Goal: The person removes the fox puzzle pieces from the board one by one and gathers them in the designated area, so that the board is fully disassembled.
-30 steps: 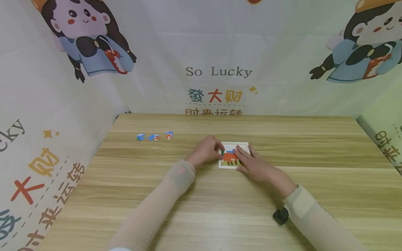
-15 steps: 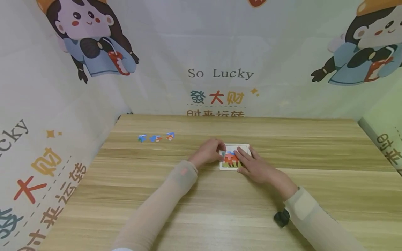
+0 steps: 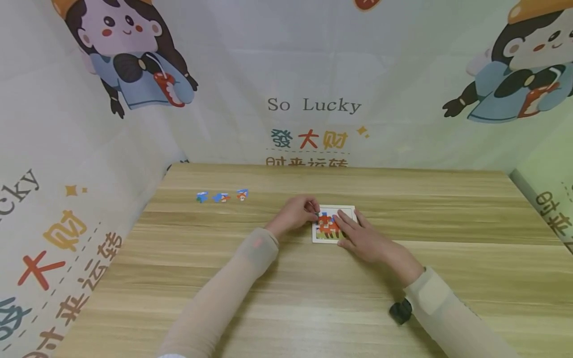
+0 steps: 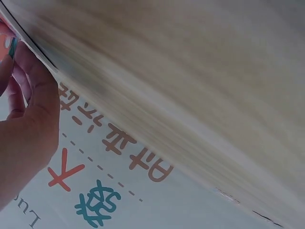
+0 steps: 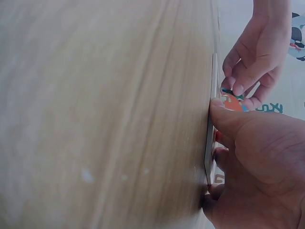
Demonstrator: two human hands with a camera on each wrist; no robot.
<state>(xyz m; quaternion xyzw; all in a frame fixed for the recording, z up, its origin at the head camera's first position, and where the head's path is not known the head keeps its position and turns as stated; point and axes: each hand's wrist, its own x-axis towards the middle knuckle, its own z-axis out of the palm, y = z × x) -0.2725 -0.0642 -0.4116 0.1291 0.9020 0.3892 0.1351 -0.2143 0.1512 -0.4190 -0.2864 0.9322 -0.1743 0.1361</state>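
Observation:
A white-framed jigsaw puzzle (image 3: 333, 240) with an orange animal picture lies on the wooden table in the head view. At its left side my left hand (image 3: 295, 215) pinches an orange puzzle piece with blue and green edges between thumb and fingertips. This piece (image 5: 232, 102) looks tilted up off the board in the right wrist view. My right hand (image 3: 364, 236) rests on the right half of the puzzle, index and middle fingers straight across it, thumb at the near edge, other fingers by the right edge. Its palm hides part of the picture. The left wrist view shows only part of my left hand (image 4: 35, 105).
Three loose blue puzzle pieces, a left one (image 3: 202, 197), a middle one (image 3: 221, 198) and a right one (image 3: 242, 194), lie at the table's back left. A printed cloth (image 3: 313, 74) hangs behind the table (image 3: 286, 308). A black object (image 3: 400, 312) sits at the right wrist.
The orange piece at the puzzle's left side has shifted and turned in my left fingers, and the thumb and fingers have moved closer together. My right hand stays in place on the puzzle.

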